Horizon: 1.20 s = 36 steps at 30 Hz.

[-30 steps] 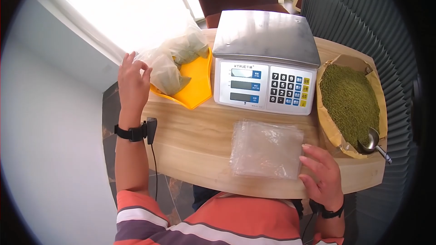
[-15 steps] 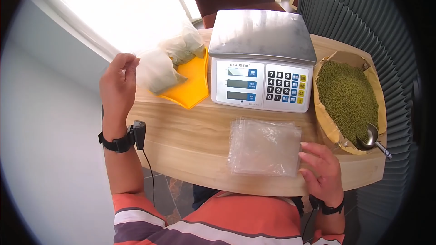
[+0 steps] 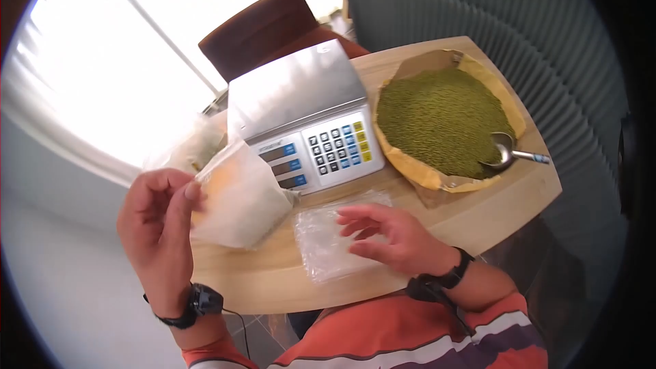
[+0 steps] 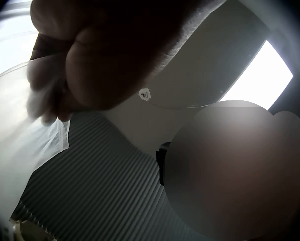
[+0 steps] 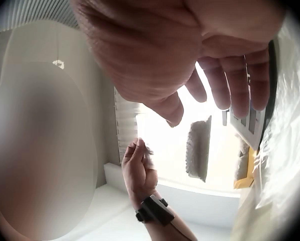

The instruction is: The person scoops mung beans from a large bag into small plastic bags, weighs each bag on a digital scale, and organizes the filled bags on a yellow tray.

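Observation:
In the head view my left hand (image 3: 160,232) pinches the top edge of a translucent bag (image 3: 249,205), which hangs over the table's left part with its lower corner near the scale. The left wrist view also shows the left hand (image 4: 89,60) gripping the bag's film (image 4: 9,135). My right hand (image 3: 403,239), fingers loosely bent and holding nothing, is over a stack of clear flat bags (image 3: 318,249). In the right wrist view the right hand's (image 5: 190,55) fingers are spread apart.
A scale (image 3: 301,96) stands at the table's (image 3: 260,287) middle back. Right of it sits a paper sack of green grains (image 3: 444,116) with a metal scoop (image 3: 504,152) in it. Another filled bag (image 3: 195,143) lies at the left. A brown chair (image 3: 263,31) is behind.
My left hand has lifted the bag off the yellow tray and brought it towards the table's front. The right hand has moved left over the clear bags. The head view has turned right.

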### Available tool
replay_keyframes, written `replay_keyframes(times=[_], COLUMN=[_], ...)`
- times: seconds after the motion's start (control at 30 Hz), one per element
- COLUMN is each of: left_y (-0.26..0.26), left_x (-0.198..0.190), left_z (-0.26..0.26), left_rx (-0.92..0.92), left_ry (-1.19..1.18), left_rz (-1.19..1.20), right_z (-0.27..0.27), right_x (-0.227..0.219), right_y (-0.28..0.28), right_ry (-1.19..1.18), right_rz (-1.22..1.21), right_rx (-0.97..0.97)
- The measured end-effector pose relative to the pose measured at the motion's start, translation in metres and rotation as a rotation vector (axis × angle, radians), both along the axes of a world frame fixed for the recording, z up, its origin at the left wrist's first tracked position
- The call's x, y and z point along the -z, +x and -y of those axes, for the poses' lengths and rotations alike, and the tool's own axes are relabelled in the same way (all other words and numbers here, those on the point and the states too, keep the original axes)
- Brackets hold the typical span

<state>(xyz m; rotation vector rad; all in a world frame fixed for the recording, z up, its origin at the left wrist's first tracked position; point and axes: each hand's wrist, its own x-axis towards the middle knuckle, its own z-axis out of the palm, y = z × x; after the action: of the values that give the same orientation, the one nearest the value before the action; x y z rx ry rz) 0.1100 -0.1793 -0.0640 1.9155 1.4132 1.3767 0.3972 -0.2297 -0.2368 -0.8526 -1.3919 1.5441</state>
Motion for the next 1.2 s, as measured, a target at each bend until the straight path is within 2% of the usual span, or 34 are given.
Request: replay_keyframes(times=[0.03, 0.1, 0.13, 0.2, 0.3, 0.37, 0.43, 0.53, 0.57, 0.63, 0.67, 0.73, 0.77, 0.83, 0.97, 1.13, 1.2], left_y=[0.012, 0.037, 0.047, 0.062, 0.074, 0.071, 0.066, 0.065, 0.063, 0.059, 0.057, 0.054, 0.054, 0.056, 0.048, 0.049, 0.045], left_x=[-0.003, -0.008, -0.008, -0.004, 0.003, 0.009, 0.01, 0.01, 0.011, 0.014, 0.014, 0.013, 0.014, 0.016, 0.015, 0.012, 0.013], left_z=[0.004, 0.012, 0.015, 0.017, 0.019, 0.016, 0.016, 0.014, 0.013, 0.008, 0.007, 0.007, 0.008, 0.01, 0.008, 0.01, 0.007], left_rx=[0.019, 0.056, 0.07, 0.106, 0.131, 0.14, 0.18, 0.179, 0.179, 0.389, 0.388, 0.554, 0.552, 0.629, 0.632, 0.491, 0.475], left_ry=[-0.04, -0.065, -0.092, -0.123, -0.118, -0.103, -0.118, -0.242, -0.244, -0.24, -0.242, -0.3, -0.301, -0.382, -0.384, -0.283, -0.316], left_rz=[0.024, 0.04, 0.049, 0.066, 0.051, 0.037, -0.151, -0.243, -0.242, -0.231, -0.23, -0.151, -0.149, 0.041, -0.033, -0.104, -0.073], right_z=[-0.003, -0.012, -0.011, -0.009, -0.008, -0.007, -0.007, -0.007, -0.005, -0.001, -0.001, -0.001, -0.001, 0.001, 0.002, 0.004, 0.004], right_x=[0.004, 0.013, 0.008, 0.0, 0.001, -0.003, -0.002, 0.001, -0.004, -0.015, -0.014, -0.011, -0.011, -0.012, -0.014, -0.013, -0.014], right_y=[-0.012, -0.036, -0.043, -0.051, -0.051, -0.041, -0.034, -0.016, -0.013, -0.011, -0.01, -0.009, -0.008, -0.006, -0.006, -0.004, -0.004], right_ry=[-0.16, -0.201, -0.191, -0.288, -0.305, -0.297, -0.241, -0.194, -0.196, -0.118, -0.12, -0.074, -0.077, -0.115, -0.104, -0.147, -0.151], right_rz=[-0.234, -0.504, -0.502, -0.776, -0.841, -0.813, -0.709, -0.597, -0.596, -0.476, -0.476, -0.483, -0.481, -0.477, -0.484, -0.404, -0.396], right_rx=[-0.048, -0.109, -0.069, -0.14, -0.079, -0.003, 0.093, 0.094, 0.094, 0.265, 0.264, 0.306, 0.303, 0.295, 0.274, 0.215, 0.208])
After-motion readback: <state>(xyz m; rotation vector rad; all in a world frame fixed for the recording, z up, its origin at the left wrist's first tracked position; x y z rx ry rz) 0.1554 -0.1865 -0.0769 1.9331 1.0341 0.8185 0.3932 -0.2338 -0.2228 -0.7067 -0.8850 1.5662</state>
